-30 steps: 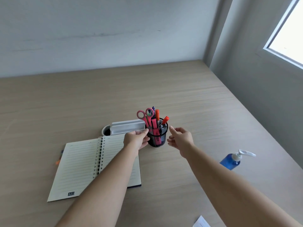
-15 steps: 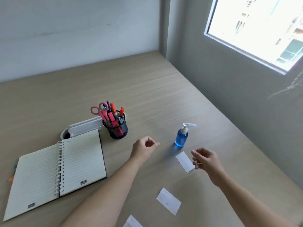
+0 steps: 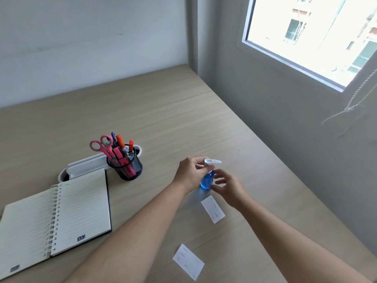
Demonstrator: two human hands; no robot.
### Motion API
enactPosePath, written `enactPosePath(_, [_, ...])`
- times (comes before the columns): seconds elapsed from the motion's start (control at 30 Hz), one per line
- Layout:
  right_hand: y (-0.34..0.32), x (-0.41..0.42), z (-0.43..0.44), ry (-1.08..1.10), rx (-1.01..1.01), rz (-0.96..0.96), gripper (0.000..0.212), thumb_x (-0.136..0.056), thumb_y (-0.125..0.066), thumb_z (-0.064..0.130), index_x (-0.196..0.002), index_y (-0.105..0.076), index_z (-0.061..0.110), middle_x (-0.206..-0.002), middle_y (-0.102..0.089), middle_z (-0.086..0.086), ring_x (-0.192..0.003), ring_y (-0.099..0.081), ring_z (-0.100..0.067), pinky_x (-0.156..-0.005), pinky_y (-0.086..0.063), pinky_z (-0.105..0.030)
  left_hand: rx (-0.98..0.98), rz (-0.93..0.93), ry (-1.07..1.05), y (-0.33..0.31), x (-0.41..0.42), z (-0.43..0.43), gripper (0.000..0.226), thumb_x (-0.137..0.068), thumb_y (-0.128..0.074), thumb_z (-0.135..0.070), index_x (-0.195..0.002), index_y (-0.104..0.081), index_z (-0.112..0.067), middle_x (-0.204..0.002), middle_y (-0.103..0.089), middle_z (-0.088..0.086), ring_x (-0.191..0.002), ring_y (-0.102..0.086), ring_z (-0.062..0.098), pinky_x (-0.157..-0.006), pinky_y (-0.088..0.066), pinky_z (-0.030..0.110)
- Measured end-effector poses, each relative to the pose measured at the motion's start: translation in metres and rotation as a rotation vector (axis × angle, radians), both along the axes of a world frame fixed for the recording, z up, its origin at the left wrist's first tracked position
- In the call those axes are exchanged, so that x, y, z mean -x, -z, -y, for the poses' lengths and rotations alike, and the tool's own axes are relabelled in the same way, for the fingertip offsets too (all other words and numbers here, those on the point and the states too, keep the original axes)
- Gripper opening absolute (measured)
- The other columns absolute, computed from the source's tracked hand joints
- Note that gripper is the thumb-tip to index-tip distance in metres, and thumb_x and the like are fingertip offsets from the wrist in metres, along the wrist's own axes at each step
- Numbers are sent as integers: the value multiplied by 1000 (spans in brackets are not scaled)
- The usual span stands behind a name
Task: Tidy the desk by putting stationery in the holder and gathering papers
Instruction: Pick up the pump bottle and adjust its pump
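Note:
A black mesh holder [image 3: 127,170] stands on the desk [image 3: 163,119], filled with pink scissors [image 3: 101,145], markers and pens. An open spiral notebook [image 3: 61,217] lies at the left. Two small white paper slips lie loose: one [image 3: 213,209] just in front of a blue pump bottle [image 3: 206,181], another [image 3: 188,261] nearer to me. My left hand [image 3: 191,172] pinches the bottle's neck under its white pump head. My right hand [image 3: 228,186] hovers at the bottle's right side with its fingers spread, blurred.
A white oblong tray [image 3: 85,167] sits behind the notebook, touching the holder. Walls close the desk at the back and right. A window [image 3: 316,33] with a hanging cord [image 3: 350,105] is in the right wall.
Both hands left the holder and swung right to the blue pump bottle. My view turned right, bringing the window and paper slips into sight. My left hand now pinches the bottle's neck.

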State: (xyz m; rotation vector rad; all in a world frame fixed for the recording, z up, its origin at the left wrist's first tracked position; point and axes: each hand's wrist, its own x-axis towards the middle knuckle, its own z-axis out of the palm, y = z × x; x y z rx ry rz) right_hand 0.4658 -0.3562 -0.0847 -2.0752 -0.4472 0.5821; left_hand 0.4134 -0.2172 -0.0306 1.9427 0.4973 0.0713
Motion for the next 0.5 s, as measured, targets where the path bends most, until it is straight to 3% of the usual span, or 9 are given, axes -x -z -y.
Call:
enactPosePath(0.13, [1, -4, -15, -7, -21, 49, 32, -80, -70, 10, -110, -64, 19, -96, -62, 2, -80, -63, -13, -62, -42, -10, 14, 8, -84, 0, -3, -10, 20, -82, -72, -26, -100, -77, -19, -88, -76, 4, -82, -70, 13, -81, -54, 24])
enactPosePath(0.27, [-4, -13, -40, -33, -56, 61, 31, -81, -69, 10, -110, -64, 19, -95, -63, 1, -78, -63, -13, -64, -44, -13, 53, 47, -167, -5, -7, -33, 15, -82, -72, -25, -95, -77, -20, -76, -67, -2, -65, -58, 5, -77, -53, 27])
enactPosePath(0.5, [-16, -39, -118, -139, -50, 39, 31, -82, -66, 10, -111, -63, 20, -97, -63, 2, -79, -64, -14, -66, -49, -22, 24, 88, -323, -9, -21, -99, 16, -82, -73, -25, -94, -76, -15, -70, -64, -6, -65, -55, 7, -76, -54, 32])
